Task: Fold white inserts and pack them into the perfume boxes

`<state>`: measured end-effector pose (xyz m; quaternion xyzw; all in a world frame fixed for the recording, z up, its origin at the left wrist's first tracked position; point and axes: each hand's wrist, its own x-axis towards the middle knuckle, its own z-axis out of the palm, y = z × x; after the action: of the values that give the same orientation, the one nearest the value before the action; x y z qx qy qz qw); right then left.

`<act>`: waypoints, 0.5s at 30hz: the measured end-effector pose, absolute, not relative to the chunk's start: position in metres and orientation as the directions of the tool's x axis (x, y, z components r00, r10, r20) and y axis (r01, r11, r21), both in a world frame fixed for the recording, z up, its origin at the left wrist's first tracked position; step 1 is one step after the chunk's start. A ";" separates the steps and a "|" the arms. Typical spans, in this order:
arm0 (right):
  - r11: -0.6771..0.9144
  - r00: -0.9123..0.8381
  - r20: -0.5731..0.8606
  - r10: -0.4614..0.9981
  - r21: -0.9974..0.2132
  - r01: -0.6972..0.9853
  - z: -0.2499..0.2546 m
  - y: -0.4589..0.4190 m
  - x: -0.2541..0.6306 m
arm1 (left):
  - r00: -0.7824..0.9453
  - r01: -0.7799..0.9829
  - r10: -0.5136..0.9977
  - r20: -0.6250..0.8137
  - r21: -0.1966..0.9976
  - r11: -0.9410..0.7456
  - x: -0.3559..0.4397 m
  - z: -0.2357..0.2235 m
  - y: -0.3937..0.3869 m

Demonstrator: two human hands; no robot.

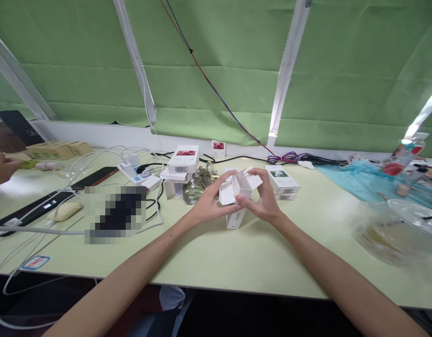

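Note:
Between my two hands is a small white carton point(246, 191) with its flaps spread open at the top. My left hand point(212, 201) grips its left side, fingers behind and thumb in front. On the other side, my right hand point(263, 199) wraps round it, the thumb pressed on the near face. Just below stands or lies another white box point(235, 219) with small print, partly hidden by my hands. Left of them, glass jars point(194, 193) with greenish contents sit close to a white box with a red picture point(183, 159). A white box with a green picture point(282, 181) lies to the right.
A power strip point(137, 175) and tangled white cables cover the left side, near a beige mouse point(64, 211). Blue plastic sheeting point(356, 180) and a clear plastic container point(395, 234) are at right. Another person's hand point(3, 167) shows at far left.

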<state>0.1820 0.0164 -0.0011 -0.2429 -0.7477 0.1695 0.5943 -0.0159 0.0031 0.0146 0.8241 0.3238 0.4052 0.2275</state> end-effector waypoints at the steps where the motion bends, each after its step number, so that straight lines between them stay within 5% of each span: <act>1: 0.823 -0.174 0.806 0.566 -0.543 0.164 -0.001 0.016 0.182 | 0.461 0.348 0.718 0.522 0.638 -0.687 -0.016 0.015 0.003; 15: 0.837 -0.154 0.826 0.543 -0.515 0.186 -0.001 0.016 0.182 | 0.461 0.328 0.704 0.540 0.633 -0.701 -0.014 0.015 0.002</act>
<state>0.1819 0.0158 -0.0008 -0.2445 -0.7450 0.1480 0.6027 -0.0138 0.0019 0.0152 0.8241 0.3132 0.4139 0.2269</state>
